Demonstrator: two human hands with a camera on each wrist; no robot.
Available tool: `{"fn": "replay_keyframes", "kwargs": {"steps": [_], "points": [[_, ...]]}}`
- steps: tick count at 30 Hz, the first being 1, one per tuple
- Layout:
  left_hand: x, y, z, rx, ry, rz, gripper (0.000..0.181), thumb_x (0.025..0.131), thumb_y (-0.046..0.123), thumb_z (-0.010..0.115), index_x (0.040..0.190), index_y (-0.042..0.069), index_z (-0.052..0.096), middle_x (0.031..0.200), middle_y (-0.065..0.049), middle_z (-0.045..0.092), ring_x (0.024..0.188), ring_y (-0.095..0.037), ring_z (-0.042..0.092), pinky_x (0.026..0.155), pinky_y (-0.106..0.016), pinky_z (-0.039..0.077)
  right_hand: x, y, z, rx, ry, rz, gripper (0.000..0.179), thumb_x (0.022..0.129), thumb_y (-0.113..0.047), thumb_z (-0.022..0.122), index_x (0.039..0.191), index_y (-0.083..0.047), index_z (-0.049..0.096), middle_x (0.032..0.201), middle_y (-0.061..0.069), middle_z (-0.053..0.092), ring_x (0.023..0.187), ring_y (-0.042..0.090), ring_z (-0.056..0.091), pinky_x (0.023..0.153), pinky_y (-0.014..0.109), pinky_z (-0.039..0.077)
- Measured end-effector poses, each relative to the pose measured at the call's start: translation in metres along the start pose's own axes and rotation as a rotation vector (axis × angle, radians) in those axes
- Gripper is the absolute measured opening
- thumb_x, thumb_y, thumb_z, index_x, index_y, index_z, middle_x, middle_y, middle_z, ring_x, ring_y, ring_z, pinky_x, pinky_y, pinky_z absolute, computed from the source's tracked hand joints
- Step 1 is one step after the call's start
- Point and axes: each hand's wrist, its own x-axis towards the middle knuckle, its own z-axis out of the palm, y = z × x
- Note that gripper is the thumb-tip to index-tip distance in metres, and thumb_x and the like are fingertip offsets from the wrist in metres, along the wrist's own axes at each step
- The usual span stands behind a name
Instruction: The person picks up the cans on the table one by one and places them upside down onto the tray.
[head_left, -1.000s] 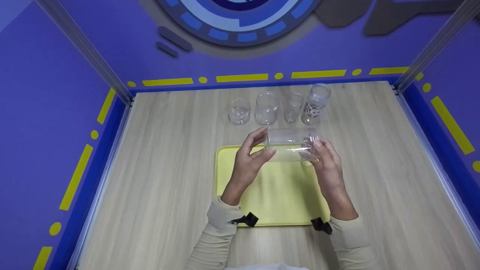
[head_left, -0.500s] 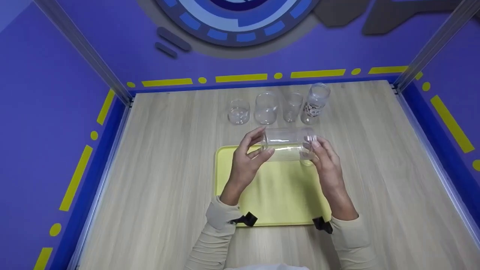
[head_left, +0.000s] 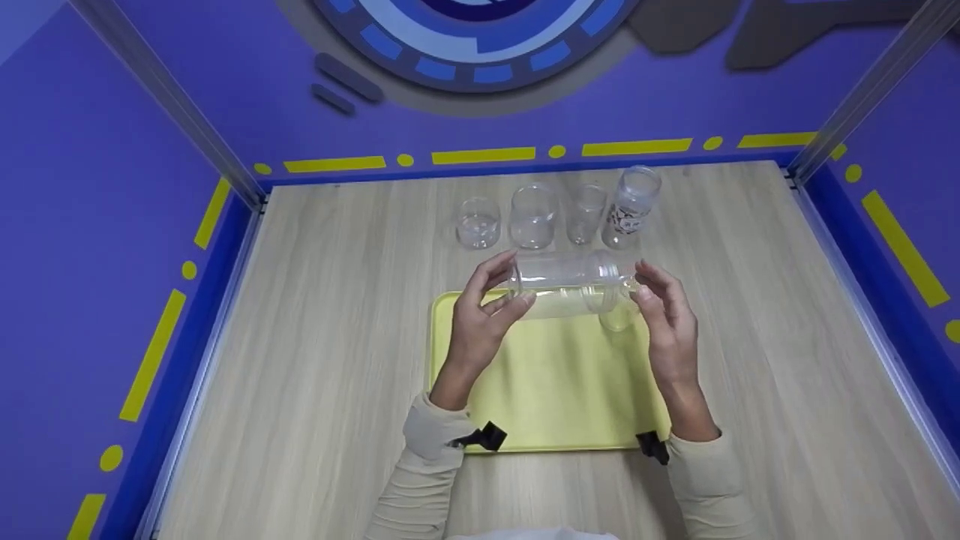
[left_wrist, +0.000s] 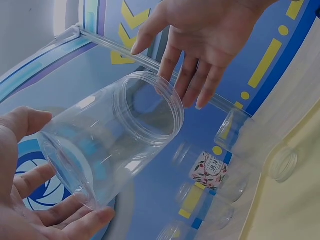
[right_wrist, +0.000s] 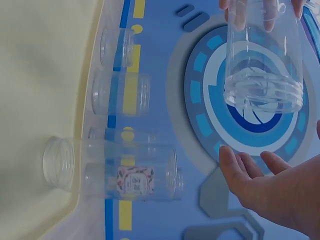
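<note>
Colourless jar (left_wrist: 107, 142) in left fingers (left_wrist: 86, 225)

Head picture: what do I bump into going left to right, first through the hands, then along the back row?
Left hand, held clear jar, right hand; then short jar, taller jar, slim jar, patterned jar.

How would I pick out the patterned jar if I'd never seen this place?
On the pale wooden table, look beyond the yellow tray to the row of four clear containers at the back. The patterned jar stands at the right-hand end in the head view. Only it carries a printed label; the others in that row look plain.
</note>
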Motion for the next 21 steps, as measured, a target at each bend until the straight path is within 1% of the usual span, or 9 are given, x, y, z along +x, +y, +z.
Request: {"fn": "replay_keyframes", "kwargs": {"steps": [2,4,5,8,9,11,15,18,21], "points": [[0.0,0.0,-0.002,0.01,0.004,0.006,0.064,0.094,0.027,0.076,0.151,0.007,0.055,0.147,-0.013,0.056,0.139,-0.026,0.053,0.106,-0.046,0.052,0.001,0.001,-0.003,-0.092,0.005,-0.045,0.044,0.104,-0.004,0.06,0.145,0.011,0.054,0.145,0.022,0.056,0.135,0.027,0.051,0.112,0.035,0.045],[-0.001,0.0,-0.003,0.023,0.007,0.009,0.064,0.095,0.028,0.076,0.152,0.007,0.054,0.148,-0.012,0.056,0.139,-0.026,0.052,0.106,-0.048,0.052,0.001,0.003,-0.006,-0.2,0.015,-0.101,0.046,0.101,-0.001,0.065,0.145,0.009,0.055,0.144,0.02,0.056,0.136,0.028,0.051,0.112,0.034,0.044],[-0.001,0.0,-0.004,0.029,0.008,0.009,0.065,0.095,0.028,0.076,0.152,0.007,0.054,0.149,-0.012,0.056,0.139,-0.026,0.052,0.107,-0.048,0.051,0.002,0.004,-0.007,-0.237,0.016,-0.127,0.047,0.099,0.001,0.067,0.144,0.009,0.056,0.144,0.021,0.056,0.136,0.029,0.05,0.112,0.034,0.045],[-0.001,-0.002,-0.008,0.059,0.011,0.008,0.065,0.095,0.03,0.075,0.153,0.008,0.054,0.15,-0.009,0.056,0.139,-0.025,0.051,0.108,-0.049,0.051,0.003,0.007,-0.011,-0.371,0.032,-0.193,0.05,0.096,0.002,0.072,0.143,0.007,0.058,0.142,0.021,0.057,0.136,0.031,0.05,0.111,0.029,0.044],[-0.002,-0.003,-0.009,0.069,0.015,0.008,0.066,0.095,0.031,0.076,0.153,0.008,0.054,0.15,-0.008,0.056,0.139,-0.025,0.052,0.107,-0.049,0.051,0.003,0.008,-0.013,-0.409,0.037,-0.209,0.051,0.095,0.002,0.074,0.143,0.007,0.058,0.142,0.021,0.057,0.136,0.031,0.051,0.11,0.03,0.044],[-0.002,-0.004,-0.012,0.09,0.027,0.009,0.066,0.094,0.032,0.077,0.152,0.009,0.054,0.15,-0.007,0.057,0.138,-0.024,0.052,0.107,-0.048,0.051,0.004,0.011,-0.016,-0.475,0.04,-0.232,0.053,0.093,0.001,0.076,0.143,0.007,0.058,0.142,0.023,0.056,0.136,0.034,0.05,0.11,0.035,0.044],[-0.003,-0.005,-0.017,0.125,0.05,0.01,0.066,0.094,0.032,0.078,0.152,0.011,0.055,0.149,-0.006,0.057,0.137,-0.024,0.051,0.107,-0.048,0.051,0.006,0.017,-0.024,-0.55,0.02,-0.23,0.059,0.092,-0.002,0.078,0.144,0.01,0.055,0.144,0.029,0.053,0.136,0.039,0.046,0.11,0.051,0.04],[-0.003,-0.006,-0.02,0.148,0.063,0.009,0.065,0.094,0.033,0.078,0.152,0.012,0.056,0.147,-0.005,0.058,0.137,-0.025,0.051,0.106,-0.048,0.051,0.006,0.019,-0.028,-0.582,-0.001,-0.204,0.061,0.091,-0.004,0.079,0.145,0.011,0.053,0.144,0.031,0.05,0.136,0.044,0.042,0.112,0.056,0.035],[-0.003,-0.006,-0.022,0.164,0.075,0.013,0.065,0.094,0.033,0.079,0.151,0.014,0.057,0.146,-0.004,0.059,0.136,-0.027,0.052,0.105,-0.049,0.052,0.006,0.02,-0.032,-0.615,-0.009,-0.186,0.062,0.091,-0.007,0.08,0.145,0.01,0.053,0.143,0.031,0.05,0.135,0.047,0.041,0.112,0.06,0.034]]}}
